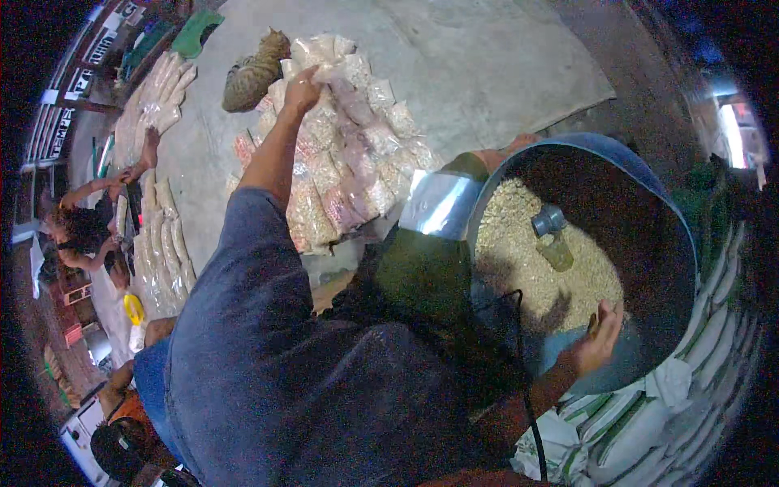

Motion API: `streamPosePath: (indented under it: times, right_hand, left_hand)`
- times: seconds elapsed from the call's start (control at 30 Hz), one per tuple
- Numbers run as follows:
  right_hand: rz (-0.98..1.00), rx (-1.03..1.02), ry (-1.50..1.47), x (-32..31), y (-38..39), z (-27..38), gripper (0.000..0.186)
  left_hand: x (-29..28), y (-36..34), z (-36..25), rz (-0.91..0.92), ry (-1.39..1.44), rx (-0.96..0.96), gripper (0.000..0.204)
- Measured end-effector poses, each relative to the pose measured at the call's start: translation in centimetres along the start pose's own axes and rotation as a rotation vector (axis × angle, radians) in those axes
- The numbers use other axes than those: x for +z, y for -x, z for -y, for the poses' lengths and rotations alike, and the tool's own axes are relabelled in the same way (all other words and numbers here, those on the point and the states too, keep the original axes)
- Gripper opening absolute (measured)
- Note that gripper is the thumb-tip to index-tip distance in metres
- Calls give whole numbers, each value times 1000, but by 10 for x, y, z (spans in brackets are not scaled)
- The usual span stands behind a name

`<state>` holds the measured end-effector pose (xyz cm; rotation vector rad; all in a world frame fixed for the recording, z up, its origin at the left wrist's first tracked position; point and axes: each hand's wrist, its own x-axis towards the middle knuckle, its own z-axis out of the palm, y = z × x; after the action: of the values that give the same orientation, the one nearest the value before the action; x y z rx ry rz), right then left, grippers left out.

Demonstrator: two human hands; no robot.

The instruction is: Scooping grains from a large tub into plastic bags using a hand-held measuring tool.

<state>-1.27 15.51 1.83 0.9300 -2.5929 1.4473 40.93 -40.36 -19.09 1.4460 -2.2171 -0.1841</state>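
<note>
My left hand [303, 91] reaches far out to a pile of filled clear bags [337, 166] on the floor. Its fingers are closed on the end of a clear plastic bag [331, 73] at the top of the pile. My right hand [598, 339] is inside the near rim of a big blue drum [649, 174], fingers apart and holding nothing. Pale, grain-like pieces [519, 268] lie in the drum. On them rest a grey pipe fitting [548, 220] and a clear cup [556, 252], touching each other. Flat clear plastic bags [441, 203] lie over my leg beside the drum.
A tabby cat [258, 71] lies against the pile's left side. Further left are long filled bags [162, 243] and another person [81, 215] reaching among them. A second person [130, 438] is at lower left. White sacks [625, 430] are stacked right of me. A black cable [531, 406] hangs near the drum.
</note>
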Motion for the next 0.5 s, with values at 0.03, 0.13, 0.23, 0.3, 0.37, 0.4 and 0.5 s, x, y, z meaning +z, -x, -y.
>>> streamPosePath:
  times: [0.03, 0.13, 0.23, 0.3, 0.37, 0.4, 0.5]
  right_hand:
    - [105, -155, 209, 5, -3, 1, 36]
    - [184, 117, -43, 38, -4, 10, 30]
    - [363, 180, 37, 76, -12, 39, 26]
    - [550, 454, -734, 117, -11, 43, 24]
    - [758, -120, -142, 163, -17, 47, 27]
    - [884, -175, -163, 179, -16, 62, 28]
    - [969, -336, -104, 213, 0, 66, 29]
  left_hand:
    - [6, 7, 8, 15, -126, -37, 39]
    - [35, 40, -23, 601, 318, -143, 47]
    - [-8, 93, -168, 1174, 862, -541, 72]
    - [-37, 123, -206, 1191, 1158, -694, 62]
    - [-62, 144, -234, 1041, 1309, -668, 49]
    - [-69, 149, -244, 1050, 1304, -668, 49]
    - [-75, 154, -268, 894, 1439, -647, 36]
